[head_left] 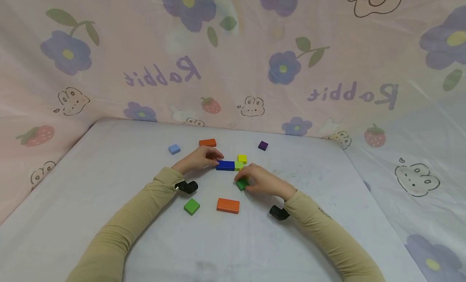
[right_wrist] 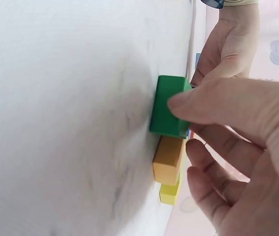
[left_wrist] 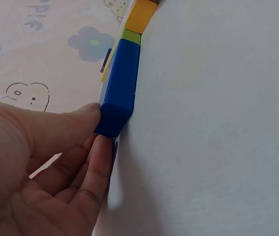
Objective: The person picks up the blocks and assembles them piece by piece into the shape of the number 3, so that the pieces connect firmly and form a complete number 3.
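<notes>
While the dark blue block is touched at its left end by the left hand, the dark green block is held between the thumb and fingers of the right hand, on the near side of a small cluster on the tabletop; the fingers of the left hand are loosely bent, and whether the end is truly gripped cannot be told; the cluster is formed by the dark blue block, the lime block at its right end, the yellow block just beyond, and the orange block, mostly hidden in the head view; the step in hand is judged to be the placing of the dark green block beside the orange one; for the next move, careful alignment and a gentle release by the right hand seem to be called for, so that the neighbours are not pushed; no container is seen in any view, and nothing is held inside another thing; around the cluster, the light blue block, the red block and the purple block are seen farther away, while the light green block and the long orange block are found nearer
</notes>
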A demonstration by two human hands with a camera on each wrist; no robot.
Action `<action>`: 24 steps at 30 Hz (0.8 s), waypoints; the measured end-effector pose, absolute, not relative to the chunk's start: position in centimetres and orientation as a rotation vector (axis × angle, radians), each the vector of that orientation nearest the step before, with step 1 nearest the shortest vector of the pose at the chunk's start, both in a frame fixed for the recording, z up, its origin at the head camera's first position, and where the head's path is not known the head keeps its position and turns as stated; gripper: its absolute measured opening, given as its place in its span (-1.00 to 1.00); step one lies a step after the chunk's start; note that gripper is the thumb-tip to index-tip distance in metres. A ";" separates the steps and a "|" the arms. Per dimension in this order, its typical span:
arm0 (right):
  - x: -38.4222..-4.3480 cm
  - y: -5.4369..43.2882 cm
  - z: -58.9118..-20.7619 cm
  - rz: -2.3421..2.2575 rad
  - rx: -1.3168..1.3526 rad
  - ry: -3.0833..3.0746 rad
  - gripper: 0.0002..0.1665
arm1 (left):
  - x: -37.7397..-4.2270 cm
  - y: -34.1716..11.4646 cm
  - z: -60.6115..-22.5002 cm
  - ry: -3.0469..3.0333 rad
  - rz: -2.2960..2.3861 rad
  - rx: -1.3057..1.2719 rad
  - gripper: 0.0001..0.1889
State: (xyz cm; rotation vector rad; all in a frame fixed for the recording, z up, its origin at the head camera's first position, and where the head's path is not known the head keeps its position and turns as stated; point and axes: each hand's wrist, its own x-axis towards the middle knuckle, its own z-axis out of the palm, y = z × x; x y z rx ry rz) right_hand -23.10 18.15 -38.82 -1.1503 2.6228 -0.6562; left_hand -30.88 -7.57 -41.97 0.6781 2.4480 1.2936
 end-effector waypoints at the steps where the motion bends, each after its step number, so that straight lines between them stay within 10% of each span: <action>1: -23.1 18.1 -38.8 -0.656 -1.147 2.624 -0.61 | -30.9 -7.6 -42.0 2.447 1.295 0.682 -0.72; 24: -23.7 18.4 -39.0 -0.806 -1.137 2.573 -0.60 | -30.6 -7.6 -41.7 2.425 1.308 0.666 -0.73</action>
